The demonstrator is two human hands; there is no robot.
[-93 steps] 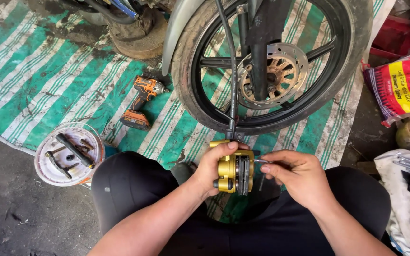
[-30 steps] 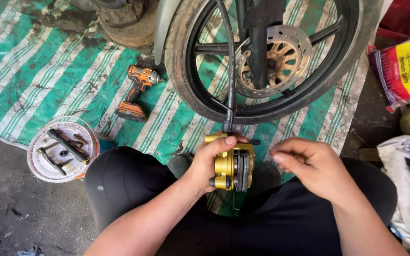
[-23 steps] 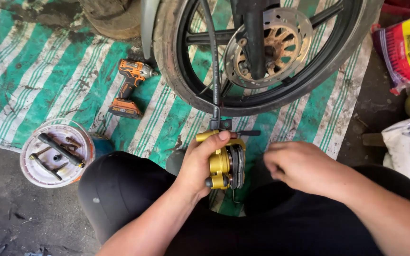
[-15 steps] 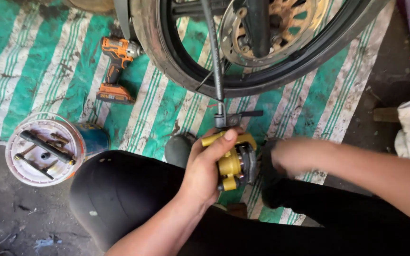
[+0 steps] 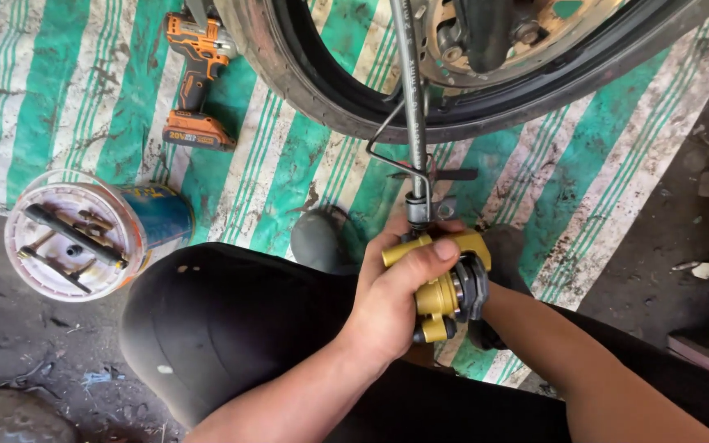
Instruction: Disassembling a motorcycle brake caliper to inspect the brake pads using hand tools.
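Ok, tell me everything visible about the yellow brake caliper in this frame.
The yellow brake caliper is a painted metal casting, scuffed, with dark pads or a bracket on its right side. A grey hose runs up from its top fitting past the tyre. The left hand grips it, thumb across the top, above the lap. The right hand is hidden behind it.

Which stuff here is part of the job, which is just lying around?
In the job:
- left hand gripping yellow caliper
- brake hose on the caliper
- wheel

Lying about:
- orange drill
- tub of tools
- striped tarp
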